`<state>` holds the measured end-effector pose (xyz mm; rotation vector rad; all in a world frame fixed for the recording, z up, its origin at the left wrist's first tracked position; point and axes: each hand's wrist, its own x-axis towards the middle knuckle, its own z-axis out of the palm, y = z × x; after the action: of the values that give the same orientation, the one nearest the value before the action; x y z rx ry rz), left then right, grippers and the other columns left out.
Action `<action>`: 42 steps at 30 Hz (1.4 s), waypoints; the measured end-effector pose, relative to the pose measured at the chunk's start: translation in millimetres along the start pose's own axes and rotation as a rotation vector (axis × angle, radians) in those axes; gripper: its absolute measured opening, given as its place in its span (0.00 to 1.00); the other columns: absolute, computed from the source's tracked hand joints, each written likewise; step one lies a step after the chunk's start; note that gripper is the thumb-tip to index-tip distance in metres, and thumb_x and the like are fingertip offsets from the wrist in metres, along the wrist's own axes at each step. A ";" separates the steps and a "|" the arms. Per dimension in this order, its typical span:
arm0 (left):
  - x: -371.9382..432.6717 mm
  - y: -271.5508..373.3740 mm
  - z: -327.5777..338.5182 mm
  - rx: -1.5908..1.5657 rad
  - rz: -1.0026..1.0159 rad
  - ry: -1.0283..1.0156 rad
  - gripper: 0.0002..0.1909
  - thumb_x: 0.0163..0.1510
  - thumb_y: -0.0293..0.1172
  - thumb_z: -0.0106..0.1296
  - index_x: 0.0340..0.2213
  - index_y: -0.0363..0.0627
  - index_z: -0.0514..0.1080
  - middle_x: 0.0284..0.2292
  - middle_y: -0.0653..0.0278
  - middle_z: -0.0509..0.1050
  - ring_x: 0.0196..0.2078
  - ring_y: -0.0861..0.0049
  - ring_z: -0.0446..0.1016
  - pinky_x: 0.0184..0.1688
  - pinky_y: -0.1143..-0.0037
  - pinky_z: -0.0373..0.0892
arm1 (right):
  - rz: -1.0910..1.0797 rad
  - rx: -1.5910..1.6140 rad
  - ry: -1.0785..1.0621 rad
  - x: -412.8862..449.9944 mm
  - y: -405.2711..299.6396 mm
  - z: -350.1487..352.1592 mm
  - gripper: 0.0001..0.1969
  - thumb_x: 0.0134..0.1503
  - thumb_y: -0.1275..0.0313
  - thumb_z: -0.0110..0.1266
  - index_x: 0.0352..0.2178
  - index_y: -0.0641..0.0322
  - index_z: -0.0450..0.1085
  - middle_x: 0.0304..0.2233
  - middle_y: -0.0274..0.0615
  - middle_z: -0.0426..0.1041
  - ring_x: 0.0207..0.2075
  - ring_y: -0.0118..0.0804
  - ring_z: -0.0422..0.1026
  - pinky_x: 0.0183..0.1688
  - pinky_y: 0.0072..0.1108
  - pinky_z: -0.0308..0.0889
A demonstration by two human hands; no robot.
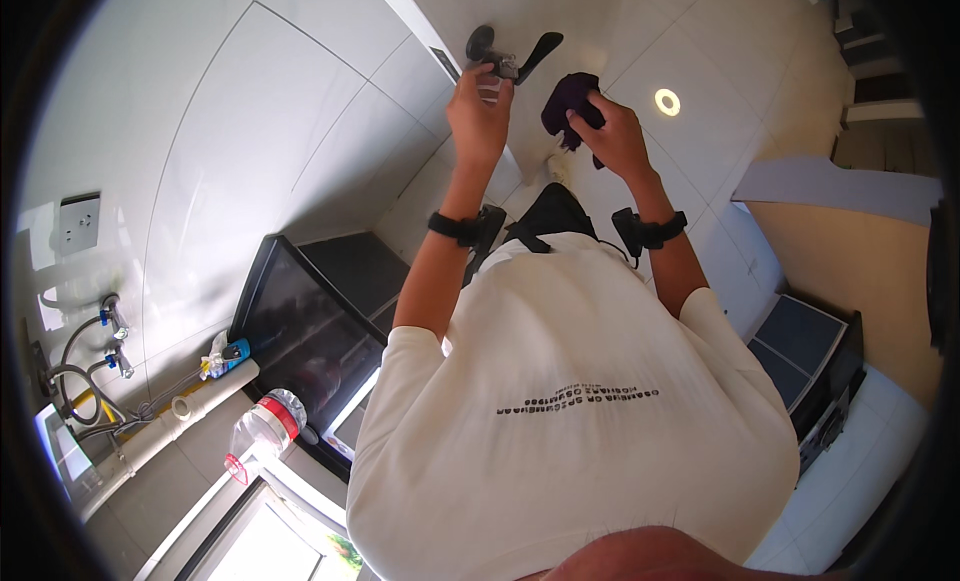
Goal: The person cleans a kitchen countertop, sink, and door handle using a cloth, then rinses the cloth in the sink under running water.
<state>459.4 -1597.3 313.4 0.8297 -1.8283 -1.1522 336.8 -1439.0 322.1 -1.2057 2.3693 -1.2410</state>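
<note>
My left hand (481, 108) is at a door handle with a black lever (541, 54) and a metal neck, near the door's edge at the top of the view. Its thumb and fingers close around the near part of the handle; the exact contact is partly hidden. To its right, my right hand (613, 137) holds a bunched dark purple cloth (571, 105), thumb on the near side. The cloth hangs a little below the fingers, close to the door (472, 3) but with no clear contact. Both wrists wear black straps with small devices.
At left, a large plastic bottle (264, 431) stands near a window, beside a dark glossy panel (300, 333). Hoses and valves (112, 360) and a socket (79, 222) are on the tiled wall. A wooden panel (847, 258) and a dark-topped unit (799, 333) stand at right.
</note>
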 end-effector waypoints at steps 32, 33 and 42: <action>16.8 -16.7 32.9 -0.034 -0.180 0.119 0.19 0.51 0.38 0.60 0.40 0.35 0.77 0.19 0.61 0.77 0.15 0.84 0.72 0.20 0.80 0.67 | -0.275 -0.112 0.006 16.4 -12.6 42.1 0.14 0.53 0.63 0.57 0.36 0.61 0.70 0.29 0.49 0.73 0.31 0.53 0.73 0.33 0.35 0.68; 16.0 -17.2 31.8 -0.039 -0.176 0.122 0.19 0.51 0.38 0.60 0.40 0.35 0.77 0.19 0.61 0.77 0.15 0.84 0.72 0.20 0.80 0.67 | -0.280 -0.116 0.008 21.4 -15.4 40.9 0.14 0.53 0.63 0.57 0.36 0.61 0.70 0.29 0.49 0.73 0.31 0.53 0.73 0.33 0.35 0.68; -17.9 -21.4 -23.5 0.012 -0.133 -0.255 0.21 0.55 0.44 0.56 0.42 0.39 0.74 0.25 0.58 0.78 0.20 0.78 0.76 0.24 0.79 0.69 | -0.262 -0.205 -0.074 34.5 -39.2 44.3 0.16 0.52 0.59 0.56 0.37 0.59 0.70 0.29 0.50 0.76 0.31 0.56 0.75 0.32 0.37 0.70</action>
<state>490.6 -1599.5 294.8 0.8543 -2.0115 -1.3854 359.4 -1503.1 330.4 -1.6391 2.3896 -1.0178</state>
